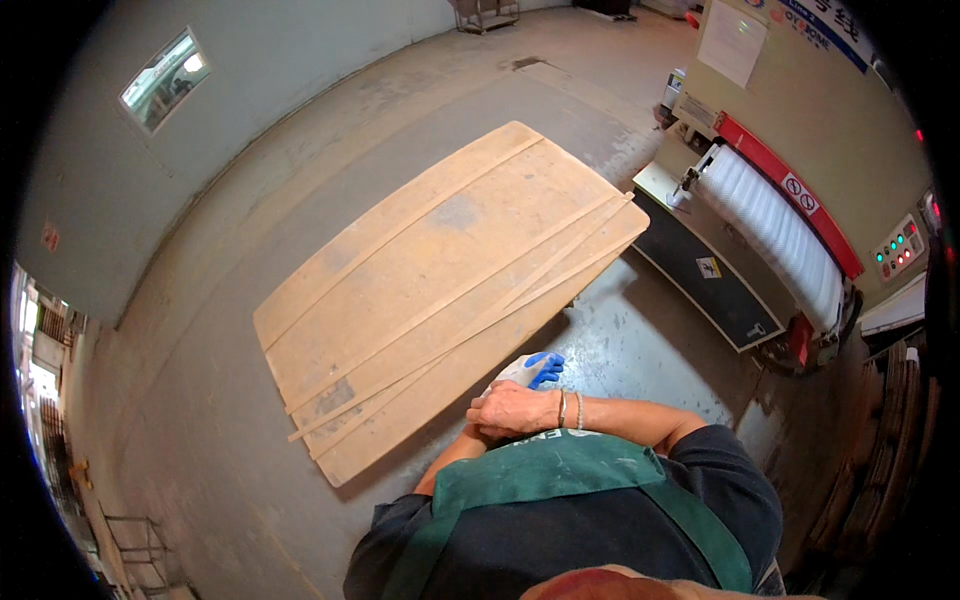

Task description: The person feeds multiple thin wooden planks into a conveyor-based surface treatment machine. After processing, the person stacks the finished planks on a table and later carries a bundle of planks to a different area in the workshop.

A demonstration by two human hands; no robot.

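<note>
In front of my green apron, my right hand (512, 409) is bare, with bracelets on its wrist. Its fingers are closed at the cuff of a white work glove (512, 374) with blue-coated fingers. My left hand (540, 370) wears that glove and points to the right, its fingers slightly apart and nothing seen in them. The right hand covers the left wrist. Just ahead of both hands is a large tan board-topped table (420, 260). Long thin wooden strips (430, 353) lie along it, some crossing at a shallow angle, with none touched by either hand.
A machine with a white ribbed roller (775, 225), red guard bar (790, 195) and lit button panel (899, 250) stands at the right. Stacked brown boards (870, 450) stand at the lower right. A grey wall (230, 80) with a small window runs along the far left.
</note>
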